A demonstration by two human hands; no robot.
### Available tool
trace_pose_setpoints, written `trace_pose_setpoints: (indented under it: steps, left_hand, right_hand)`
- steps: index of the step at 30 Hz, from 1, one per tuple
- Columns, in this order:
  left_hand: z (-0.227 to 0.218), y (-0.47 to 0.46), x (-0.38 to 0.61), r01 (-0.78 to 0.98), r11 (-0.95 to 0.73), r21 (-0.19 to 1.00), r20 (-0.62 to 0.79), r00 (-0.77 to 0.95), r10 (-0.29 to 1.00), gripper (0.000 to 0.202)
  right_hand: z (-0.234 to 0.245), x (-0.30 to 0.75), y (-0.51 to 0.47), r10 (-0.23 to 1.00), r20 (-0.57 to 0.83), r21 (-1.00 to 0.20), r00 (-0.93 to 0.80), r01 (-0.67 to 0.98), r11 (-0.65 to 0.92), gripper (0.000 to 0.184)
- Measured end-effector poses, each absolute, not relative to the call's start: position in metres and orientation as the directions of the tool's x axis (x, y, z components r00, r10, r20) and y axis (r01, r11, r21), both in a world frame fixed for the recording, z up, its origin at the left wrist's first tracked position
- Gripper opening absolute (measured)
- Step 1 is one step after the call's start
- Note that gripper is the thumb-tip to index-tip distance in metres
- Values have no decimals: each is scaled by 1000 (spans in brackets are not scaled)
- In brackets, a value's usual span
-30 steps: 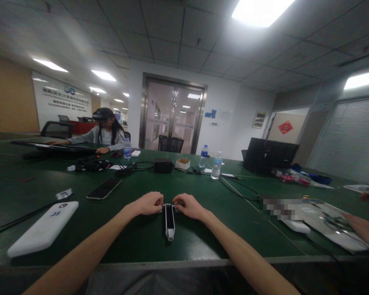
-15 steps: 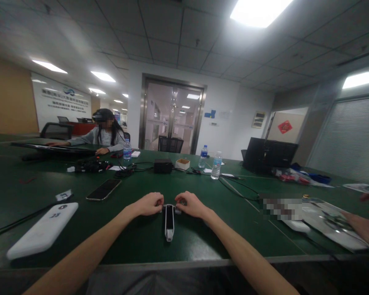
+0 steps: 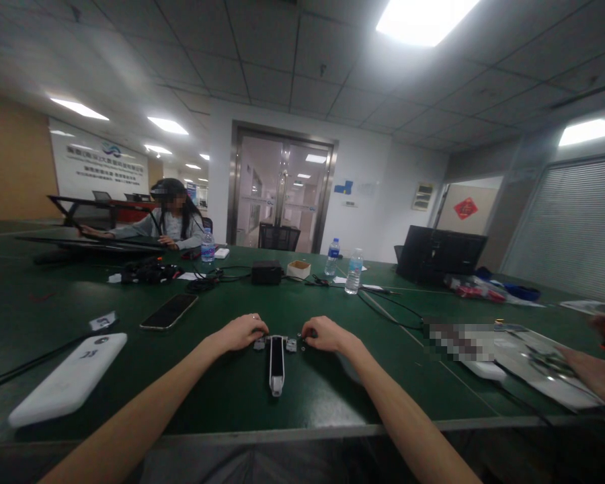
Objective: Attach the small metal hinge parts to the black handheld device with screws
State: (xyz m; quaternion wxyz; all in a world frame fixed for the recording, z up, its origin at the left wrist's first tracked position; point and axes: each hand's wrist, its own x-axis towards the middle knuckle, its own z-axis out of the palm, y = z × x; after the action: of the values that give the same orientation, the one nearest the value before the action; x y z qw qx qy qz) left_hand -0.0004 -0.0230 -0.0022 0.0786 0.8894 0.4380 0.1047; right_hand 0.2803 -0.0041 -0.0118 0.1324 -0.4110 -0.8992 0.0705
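Note:
In the middle of the green table, right in front of me, lies a T-shaped bracket (image 3: 277, 386) with a white-edged, dark-centred stem and a grey metal tab at each side of its far end. My left hand (image 3: 243, 332) is closed just behind the left tab, fingertips at or against it; what they hold is hidden. To the right of the other tab, my right hand (image 3: 327, 334) has its fingers curled together low over the table, their contents hidden. Small metal bits (image 3: 303, 348) lie between those fingers and the right tab.
At left are a phone (image 3: 169, 312) and a white rounded cover (image 3: 69, 378). Further back stand a black box (image 3: 267, 272), an open small box (image 3: 299, 270) and water bottles (image 3: 353, 271). On the right, another person's hand (image 3: 592, 373) is over a pale panel (image 3: 567, 393).
My right hand has shifted right, away from the bracket's tab, uncovering it and small metal bits. My left hand barely moved. Across the table, a person has lifted a dark frame.

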Motion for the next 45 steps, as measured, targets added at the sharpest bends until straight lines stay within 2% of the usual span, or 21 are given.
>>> trace_pose_setpoints:
  steps: [10,16,21,25,29,33,45]
  left_hand:
    - [-6,-13,-7,816,-527,239,76,525,847,17]
    - [-5,-12,-9,826,-501,258,53,506,861,13]
    - [0,-18,-8,800,-483,355,41,503,863,12]
    - [6,-24,-4,745,-508,431,87,527,846,16]
    - [10,-29,3,694,-548,467,132,559,819,17]
    - [9,-31,6,645,-560,520,162,570,806,17]
    - [6,-29,6,608,-494,622,132,540,831,22]
  right_hand:
    - [-8,277,-9,771,194,-264,-607,724,637,11]
    - [-7,265,-18,765,254,-341,-592,686,643,10]
    - [-11,256,-19,743,273,-390,-611,636,666,16]
    - [-14,253,-18,724,312,-335,-615,642,690,21]
    - [-16,250,-19,693,354,-297,-628,627,720,21]
    - [-19,247,-20,675,366,-316,-641,597,738,20]
    - [-17,246,-22,696,337,-358,-634,597,717,21]
